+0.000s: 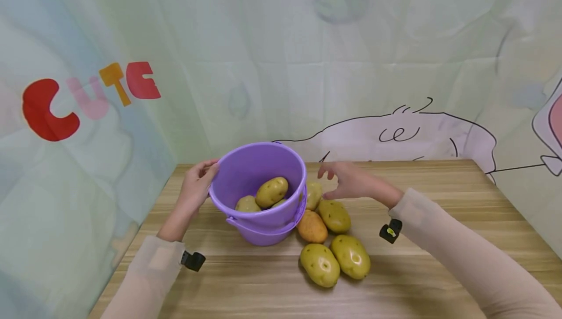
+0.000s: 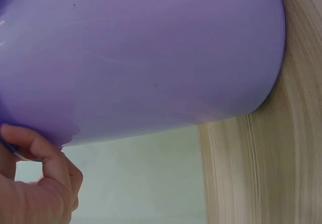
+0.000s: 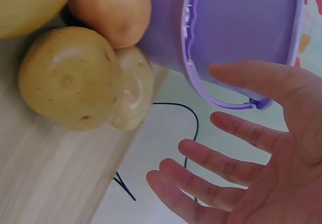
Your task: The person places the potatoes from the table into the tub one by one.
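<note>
A purple bucket [image 1: 263, 224] stands on the table with several potatoes inside, one potato [image 1: 272, 192] lying on top. My left hand [image 1: 196, 182] grips the bucket's rim on its left side; the left wrist view shows the fingers [image 2: 37, 146] curled at that rim. On the right, my right hand [image 1: 351, 180] hovers above the loose potatoes with its fingers spread and nothing held. In the right wrist view its palm [image 3: 282, 178] faces the bucket. Beside the bucket lie an orange-brown potato [image 1: 312, 227] and several yellow potatoes [image 1: 334, 216].
Two yellow potatoes, a left one [image 1: 320, 265] and a right one [image 1: 350, 257], lie nearer the front. The bucket's handle [image 3: 188, 65] hangs down along its outside. A printed curtain [image 1: 272, 65] hangs behind the wooden table [image 1: 417, 280].
</note>
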Demonstrator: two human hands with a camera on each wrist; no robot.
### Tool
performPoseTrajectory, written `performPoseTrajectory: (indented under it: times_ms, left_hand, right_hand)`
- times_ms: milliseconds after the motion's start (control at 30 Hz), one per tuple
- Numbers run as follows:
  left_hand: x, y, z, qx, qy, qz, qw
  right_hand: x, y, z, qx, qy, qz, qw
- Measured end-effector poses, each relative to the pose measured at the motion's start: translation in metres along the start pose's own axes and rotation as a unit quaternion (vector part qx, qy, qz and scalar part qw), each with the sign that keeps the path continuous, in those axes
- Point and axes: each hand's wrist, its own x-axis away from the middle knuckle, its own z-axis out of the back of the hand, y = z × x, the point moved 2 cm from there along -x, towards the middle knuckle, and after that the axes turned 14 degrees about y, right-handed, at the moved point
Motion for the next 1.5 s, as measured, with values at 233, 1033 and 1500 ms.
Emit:
performPoseTrajectory:
  times_ms: [233, 1033, 1500]
  left_hand:
    - [0.000, 0.001, 0.001, 0.002, 0.000, 0.003, 1.0000]
    - [0.000, 0.001, 0.000, 0.000, -0.002, 0.001, 1.0000]
    - [0.000, -0.001, 0.000, 0.002, -0.002, -0.002, 1.0000]
  right_hand:
    - [0.011, 0.004, -0.013, 0.009, -0.010, 0.007, 0.9999]
    - [0.034, 0.019, -0.042, 0.006, -0.024, 0.005, 0.9997]
    - [0.039, 0.029, -0.057, -0.009, -0.038, 0.001, 0.9992]
